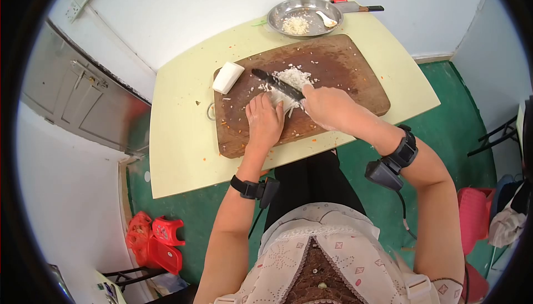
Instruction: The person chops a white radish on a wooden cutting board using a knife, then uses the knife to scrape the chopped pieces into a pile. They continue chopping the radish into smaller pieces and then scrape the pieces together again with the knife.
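My right hand (327, 107) grips the handle of a dark-bladed knife (276, 83), whose blade lies across a pile of chopped white vegetable (294, 76) on a brown wooden cutting board (344, 68). My left hand (264, 121) rests flat on the board beside the blade, fingers pressed on white strips under the knife. A white uncut block (227, 77) sits at the board's far left corner.
A pale yellow table (177, 137) carries the board. A metal plate (304, 15) with chopped bits and a white spoon (326, 20) stands at the back, a cleaver (355, 8) behind it. Red stools (155, 240) sit on the green floor to the left.
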`<action>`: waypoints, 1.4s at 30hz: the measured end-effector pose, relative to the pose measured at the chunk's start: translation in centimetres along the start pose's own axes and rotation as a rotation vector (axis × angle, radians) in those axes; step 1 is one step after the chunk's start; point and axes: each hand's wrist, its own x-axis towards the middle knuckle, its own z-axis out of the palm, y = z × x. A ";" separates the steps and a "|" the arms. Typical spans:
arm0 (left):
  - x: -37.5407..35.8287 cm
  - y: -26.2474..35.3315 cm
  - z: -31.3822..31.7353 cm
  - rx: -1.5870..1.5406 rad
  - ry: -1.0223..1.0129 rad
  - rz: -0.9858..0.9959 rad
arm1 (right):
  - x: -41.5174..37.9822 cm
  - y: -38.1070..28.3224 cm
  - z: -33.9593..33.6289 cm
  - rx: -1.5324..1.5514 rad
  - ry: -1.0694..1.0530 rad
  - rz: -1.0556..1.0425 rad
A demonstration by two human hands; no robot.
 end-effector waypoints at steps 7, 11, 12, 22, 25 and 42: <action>0.1 0.1 0.3 0.094 0.016 0.073 | -0.8 -0.3 -0.2 0.148 -0.157 0.108; 0.3 0.3 0.1 0.108 -0.013 0.068 | 0.1 0.6 1.4 0.131 -0.107 0.056; 0.3 0.3 0.0 0.109 -0.022 0.064 | 0.4 0.8 1.8 0.124 -0.088 0.032; 0.1 0.4 0.3 0.006 0.069 0.007 | 2.6 1.1 0.4 0.203 -0.117 0.186; -0.2 0.1 0.1 -0.053 0.106 0.025 | 0.9 0.4 -0.3 0.100 -0.032 0.093; 0.3 0.1 0.3 0.092 0.008 0.117 | 1.1 0.2 1.5 0.154 -0.130 0.054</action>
